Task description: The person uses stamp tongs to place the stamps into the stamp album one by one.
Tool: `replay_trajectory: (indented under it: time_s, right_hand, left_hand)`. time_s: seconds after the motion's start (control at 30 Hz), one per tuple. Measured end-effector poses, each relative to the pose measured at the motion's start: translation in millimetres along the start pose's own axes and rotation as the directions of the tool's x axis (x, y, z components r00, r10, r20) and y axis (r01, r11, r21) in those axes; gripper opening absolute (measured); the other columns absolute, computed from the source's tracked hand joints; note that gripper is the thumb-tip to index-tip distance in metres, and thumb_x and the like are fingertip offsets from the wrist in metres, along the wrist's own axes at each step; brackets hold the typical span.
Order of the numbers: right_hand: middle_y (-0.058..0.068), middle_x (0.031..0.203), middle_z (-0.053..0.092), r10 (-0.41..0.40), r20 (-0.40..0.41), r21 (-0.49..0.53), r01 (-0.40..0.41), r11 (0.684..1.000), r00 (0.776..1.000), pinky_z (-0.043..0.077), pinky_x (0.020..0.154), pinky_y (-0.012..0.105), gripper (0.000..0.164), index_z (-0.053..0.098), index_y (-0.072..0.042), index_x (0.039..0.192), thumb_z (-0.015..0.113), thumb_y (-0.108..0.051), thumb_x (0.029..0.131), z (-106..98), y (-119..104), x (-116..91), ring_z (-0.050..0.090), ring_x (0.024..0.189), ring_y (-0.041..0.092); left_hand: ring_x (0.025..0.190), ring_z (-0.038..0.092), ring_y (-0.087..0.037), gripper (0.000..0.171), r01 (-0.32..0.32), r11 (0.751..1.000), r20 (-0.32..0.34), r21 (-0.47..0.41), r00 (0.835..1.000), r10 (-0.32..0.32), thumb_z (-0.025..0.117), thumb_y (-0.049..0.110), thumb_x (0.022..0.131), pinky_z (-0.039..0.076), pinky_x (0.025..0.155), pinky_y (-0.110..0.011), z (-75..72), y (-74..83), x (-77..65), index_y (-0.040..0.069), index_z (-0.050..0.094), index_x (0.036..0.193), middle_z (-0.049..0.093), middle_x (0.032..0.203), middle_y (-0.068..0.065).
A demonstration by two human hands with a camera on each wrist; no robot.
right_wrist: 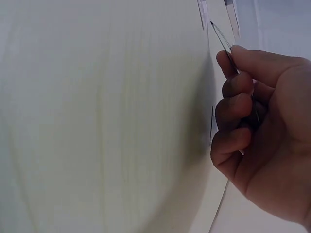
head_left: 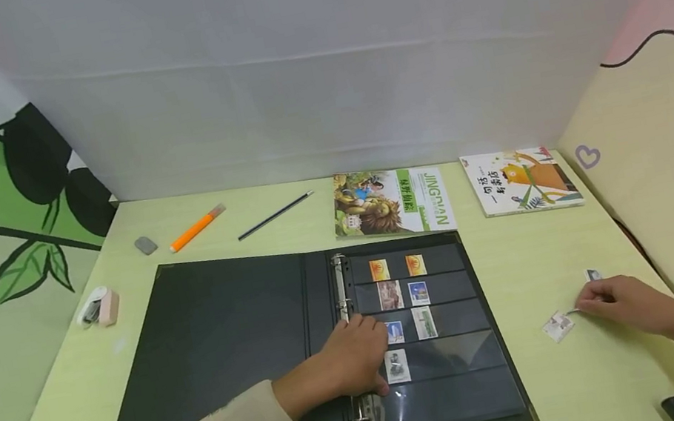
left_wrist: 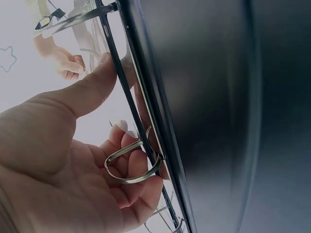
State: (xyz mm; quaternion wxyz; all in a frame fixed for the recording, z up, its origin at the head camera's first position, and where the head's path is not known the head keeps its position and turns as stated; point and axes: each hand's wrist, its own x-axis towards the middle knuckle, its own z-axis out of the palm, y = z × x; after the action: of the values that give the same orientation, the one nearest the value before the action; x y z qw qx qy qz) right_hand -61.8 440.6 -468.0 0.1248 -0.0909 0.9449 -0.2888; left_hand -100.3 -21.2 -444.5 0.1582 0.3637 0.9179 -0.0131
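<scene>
A black ring binder (head_left: 242,325) lies spread on the table, with stamps such as the grey portrait stamp (head_left: 397,366) in the clear strips of its right-hand page (head_left: 465,398). My left hand (head_left: 354,356) rests on that page's inner edge beside the metal rings (left_wrist: 131,178), fingers loosely bent. On the right, my right hand (head_left: 624,304) pinches thin metal tweezers (right_wrist: 221,41) between thumb and fingers. Their tips are at the edge of a loose stamp (head_left: 558,326); I cannot tell whether they grip it. Another stamp (head_left: 593,274) lies partly hidden behind this hand.
Along the back are a grey eraser (head_left: 145,245), an orange marker (head_left: 198,228), a dark pencil (head_left: 275,215), a lion-covered book (head_left: 391,202) and a second picture book (head_left: 521,181). A small white-and-pink object (head_left: 98,308) sits at the left edge. Walls enclose the table's back and sides.
</scene>
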Motion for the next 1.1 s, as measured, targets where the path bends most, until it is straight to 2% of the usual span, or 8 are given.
replay_trajectory:
  time_s: [0.13, 0.23, 0.4, 0.5, 0.6, 0.73, 0.87, 1.1]
  right_hand:
    - [-0.01, 0.073, 0.051, -0.033, -0.001, 0.005, 0.033, 0.999, 0.999, 0.033, 0.055, 0.022, 0.009, 0.065, -0.017, 0.089, 0.059, -0.019, 0.095, -3.7, -4.1, 1.0, 0.041, 0.067, -0.001]
    - [-0.009, 0.071, 0.049, 0.009, 0.006, -0.025, -0.008, 1.0, 1.0, 0.032, 0.054, 0.023, 0.012, 0.064, -0.016, 0.088, 0.057, -0.021, 0.096, -11.7, -7.6, -1.1, 0.04, 0.064, 0.0]
    - [-0.009, 0.064, 0.038, 0.108, 0.169, 0.015, -0.112, 0.994, 0.98, 0.028, 0.05, 0.024, 0.033, 0.054, -0.007, 0.076, 0.051, -0.03, 0.099, -23.9, -5.5, -9.2, 0.033, 0.056, -0.001]
    - [-0.01, 0.062, 0.034, 0.092, 0.225, 0.08, -0.112, 0.99, 0.97, 0.028, 0.049, 0.024, 0.037, 0.051, -0.004, 0.073, 0.051, -0.029, 0.099, -20.3, -3.2, -9.4, 0.032, 0.056, -0.001]
    - [-0.01, 0.064, 0.036, 0.077, 0.197, 0.099, -0.098, 0.99, 0.977, 0.03, 0.051, 0.023, 0.031, 0.058, -0.007, 0.077, 0.053, -0.029, 0.098, -11.2, -5.8, -4.1, 0.034, 0.058, -0.001]
    - [-0.007, 0.068, 0.044, 0.095, 0.106, 0.082, -0.104, 0.991, 0.99, 0.032, 0.055, 0.024, 0.025, 0.062, -0.01, 0.084, 0.055, -0.03, 0.097, 2.0, -11.3, 6.2, 0.038, 0.063, 0.001]
    - [-0.004, 0.072, 0.05, 0.112, 0.029, 0.046, -0.113, 0.993, 0.993, 0.034, 0.058, 0.023, 0.022, 0.063, -0.013, 0.084, 0.058, -0.031, 0.095, 11.8, -15.5, 15.4, 0.041, 0.066, 0.001]
    - [-0.002, 0.072, 0.049, 0.113, -0.015, 0.073, -0.112, 0.991, 0.993, 0.034, 0.056, 0.024, 0.022, 0.065, -0.011, 0.091, 0.057, -0.031, 0.096, 6.0, -28.7, 24.5, 0.042, 0.066, 0.003]
  left_hand:
    - [0.092, 0.048, -0.013, 0.065, -0.008, 1.0, 0.002, 0.006, 1.0, 0.008, 0.079, 0.06, 0.065, 0.043, 0.079, -0.032, -0.5, 0.0, -0.5, 0.016, 0.054, 0.106, 0.059, 0.108, 0.0]
    - [0.092, 0.048, -0.013, 0.064, -0.011, 1.0, -0.001, 0.005, 1.0, 0.011, 0.078, 0.06, 0.065, 0.042, 0.078, -0.031, -0.5, -0.4, -0.5, 0.016, 0.054, 0.105, 0.058, 0.107, 0.001]
    - [0.093, 0.048, -0.014, 0.064, -0.012, 1.0, -0.006, 0.0, 1.0, 0.012, 0.079, 0.06, 0.065, 0.042, 0.079, -0.032, -0.9, -1.0, -0.5, 0.016, 0.054, 0.105, 0.059, 0.108, 0.0]
    - [0.096, 0.049, -0.015, 0.066, -0.006, 1.0, -0.004, 0.006, 1.0, 0.006, 0.079, 0.059, 0.064, 0.043, 0.082, -0.033, -2.7, -0.8, -1.5, 0.016, 0.054, 0.107, 0.059, 0.11, -0.001]
    - [0.099, 0.05, -0.016, 0.069, 0.002, 1.0, 0.001, 0.007, 1.0, -0.002, 0.08, 0.059, 0.064, 0.044, 0.085, -0.035, -4.0, -0.7, -2.2, 0.014, 0.055, 0.111, 0.059, 0.113, -0.002]
    - [0.1, 0.051, -0.017, 0.071, 0.003, 1.0, 0.004, 0.0, 1.0, -0.003, 0.08, 0.058, 0.065, 0.044, 0.087, -0.036, -4.1, -0.6, -2.1, 0.013, 0.055, 0.113, 0.06, 0.115, -0.003]
    - [0.097, 0.05, -0.016, 0.069, -0.005, 1.0, -0.004, 0.001, 1.0, 0.005, 0.08, 0.058, 0.065, 0.044, 0.084, -0.035, -3.6, -0.2, -2.5, 0.013, 0.055, 0.111, 0.06, 0.113, -0.003]
    - [0.096, 0.049, -0.015, 0.067, -0.004, 1.0, -0.008, 0.005, 1.0, 0.004, 0.08, 0.058, 0.064, 0.043, 0.082, -0.033, -3.5, -0.1, -3.3, 0.015, 0.055, 0.108, 0.059, 0.11, -0.001]
